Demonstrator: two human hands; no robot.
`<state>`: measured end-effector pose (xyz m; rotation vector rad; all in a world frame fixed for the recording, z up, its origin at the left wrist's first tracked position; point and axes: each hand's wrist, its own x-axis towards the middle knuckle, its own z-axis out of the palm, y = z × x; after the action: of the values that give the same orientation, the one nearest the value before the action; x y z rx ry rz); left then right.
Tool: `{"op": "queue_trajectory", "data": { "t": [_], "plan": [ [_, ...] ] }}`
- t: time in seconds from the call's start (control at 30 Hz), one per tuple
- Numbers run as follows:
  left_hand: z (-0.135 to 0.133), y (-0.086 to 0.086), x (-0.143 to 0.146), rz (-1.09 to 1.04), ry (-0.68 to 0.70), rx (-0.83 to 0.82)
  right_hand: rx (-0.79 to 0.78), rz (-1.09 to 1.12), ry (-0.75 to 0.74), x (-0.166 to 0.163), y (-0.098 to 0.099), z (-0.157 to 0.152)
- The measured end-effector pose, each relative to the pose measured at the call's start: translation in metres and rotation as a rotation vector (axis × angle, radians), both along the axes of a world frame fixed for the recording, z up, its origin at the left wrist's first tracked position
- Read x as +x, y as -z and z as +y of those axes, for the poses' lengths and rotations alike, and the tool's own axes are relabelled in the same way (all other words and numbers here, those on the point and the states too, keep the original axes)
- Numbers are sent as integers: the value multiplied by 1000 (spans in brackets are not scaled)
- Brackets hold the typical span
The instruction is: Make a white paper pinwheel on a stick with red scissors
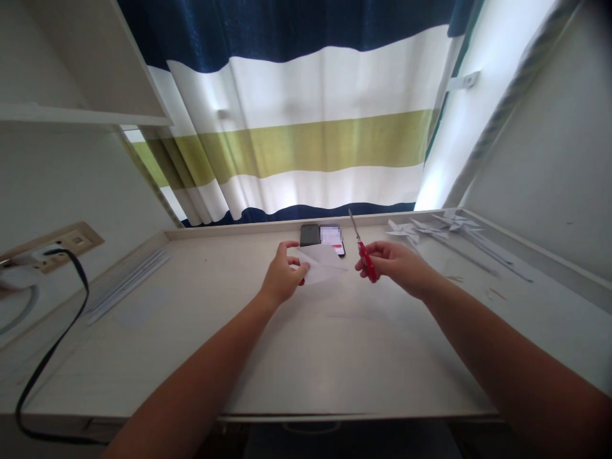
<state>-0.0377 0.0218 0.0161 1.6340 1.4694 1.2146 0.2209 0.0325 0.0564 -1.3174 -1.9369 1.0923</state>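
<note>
My left hand (283, 274) pinches a small piece of white paper (321, 262) by its left edge, thumb on top, above the desk. A corner or flap of the paper points right, towards my other hand. My right hand (389, 260) is closed round the red handle of a pocket knife (367, 260). Its thin metal blade is out and points up and away from me. Blade and paper are apart, with a small gap between them.
Behind the paper, a phone (331, 234) with a lit screen lies beside a dark flat object (310, 234). White paper pinwheels (405, 231) on sticks lie back right, near small scraps (496, 294). Paper rods (127, 285) lie left. A black cable (71, 331) hangs by the wall socket.
</note>
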Motion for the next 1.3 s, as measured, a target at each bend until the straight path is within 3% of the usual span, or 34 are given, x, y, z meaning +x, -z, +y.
{"op": "queue_trajectory", "data": {
  "t": [0.13, 0.23, 0.37, 0.6, 0.8, 1.0, 1.3],
  "plan": [
    [12, 4, 7, -98, 10, 68, -28, 248, -72, -18, 10, 2],
    [22, 10, 13, -112, 31, 69, -140, 378, -66, -23, 24, 1],
    [32, 20, 15, -162, 24, 38, -275, 394, -101, -19, 32, -4],
    [41, 34, 10, -420, -39, -87, -275, 460, -194, -12, 31, -18],
    [42, 33, 11, -619, -5, -153, -375, 326, -136, -21, 48, -20],
    [46, 38, 9, -690, -17, -158, -352, 237, -105, -16, 49, -17],
    [38, 33, 6, -429, -97, -2, -236, 148, -73, -8, 54, -25]
  ]
}}
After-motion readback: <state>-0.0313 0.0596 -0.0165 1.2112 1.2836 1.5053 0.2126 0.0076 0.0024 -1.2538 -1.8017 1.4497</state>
